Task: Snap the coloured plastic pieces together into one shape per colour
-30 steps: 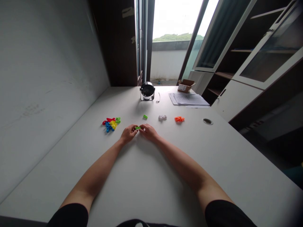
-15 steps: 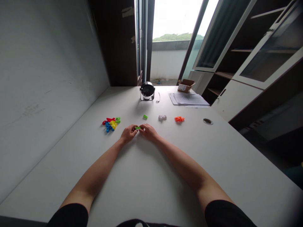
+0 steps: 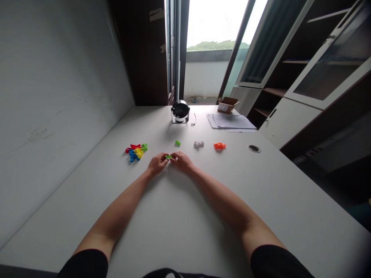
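Note:
Between my hands is a small green plastic piece (image 3: 169, 156), too small to make out in detail. My left hand (image 3: 158, 163) pinches its left end, and my right hand (image 3: 182, 160) has closed fingers on its right end. Just beyond them a second green piece (image 3: 177, 143) lies on the white table (image 3: 174, 216). Left of my hands sits a mixed pile, with red pieces (image 3: 135, 146), blue pieces (image 3: 133, 156), yellow pieces (image 3: 139, 153) and light green pieces (image 3: 144, 146). White pieces (image 3: 198, 144) and orange pieces (image 3: 219, 146) form two small groups to the right.
A black round fan-like device (image 3: 180, 110) stands at the back, with a thin cord (image 3: 194, 120) beside it. Papers (image 3: 232, 121) and an open cardboard box (image 3: 227, 105) occupy the back right. A round cable hole (image 3: 254, 148) is set in the tabletop. The wall (image 3: 63, 96) borders the left side.

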The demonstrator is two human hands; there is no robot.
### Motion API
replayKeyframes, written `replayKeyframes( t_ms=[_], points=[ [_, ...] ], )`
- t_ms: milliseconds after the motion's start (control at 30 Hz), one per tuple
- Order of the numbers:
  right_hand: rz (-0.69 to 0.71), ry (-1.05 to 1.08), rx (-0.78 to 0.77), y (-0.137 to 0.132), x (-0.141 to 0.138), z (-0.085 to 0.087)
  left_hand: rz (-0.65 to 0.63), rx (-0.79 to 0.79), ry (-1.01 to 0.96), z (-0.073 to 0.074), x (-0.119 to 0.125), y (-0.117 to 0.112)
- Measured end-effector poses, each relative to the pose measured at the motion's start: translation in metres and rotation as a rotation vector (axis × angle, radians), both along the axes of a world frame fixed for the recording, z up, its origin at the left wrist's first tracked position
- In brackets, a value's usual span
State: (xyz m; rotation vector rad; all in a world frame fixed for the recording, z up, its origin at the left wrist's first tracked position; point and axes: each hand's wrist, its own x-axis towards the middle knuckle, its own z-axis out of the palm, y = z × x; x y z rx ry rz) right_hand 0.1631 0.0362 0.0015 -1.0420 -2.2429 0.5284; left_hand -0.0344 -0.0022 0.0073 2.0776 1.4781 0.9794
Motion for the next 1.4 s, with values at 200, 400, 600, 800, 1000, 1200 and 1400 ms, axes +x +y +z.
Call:
replayKeyframes(
  t_ms=[200, 400, 600, 800, 1000, 1200, 1400],
  points=[
    [-0.002, 0.0, 0.006, 0.0012, -0.0001, -0.0015, 0.0, -0.005, -0.002, -0.0003, 0.0001, 0.0004],
    [-0.005, -0.005, 0.01, 0.0019, -0.0002, -0.0029, -0.001, -0.005, 0.006, 0.0007, 0.0007, 0.0001],
    [0.0, -0.007, 0.004, 0.0026, -0.0002, -0.0028, -0.005, -0.004, 0.008, 0.0014, 0.0008, -0.0002],
    [-0.005, -0.004, -0.004, 0.0021, -0.0004, -0.0027, -0.007, -0.006, 0.02, 0.0027, 0.0006, -0.0006],
    [-0.005, -0.004, 0.005, 0.0023, -0.0006, -0.0037, -0.002, -0.013, 0.026, 0.0037, 0.0012, -0.0014],
    [-0.006, -0.005, -0.01, 0.0018, -0.0007, -0.0023, -0.003, -0.015, 0.052, 0.005, 0.0028, -0.0025],
    [-0.008, -0.011, -0.01, 0.0012, -0.0003, -0.0007, -0.004, -0.016, 0.044, 0.004, 0.0026, -0.0019]
  ],
)
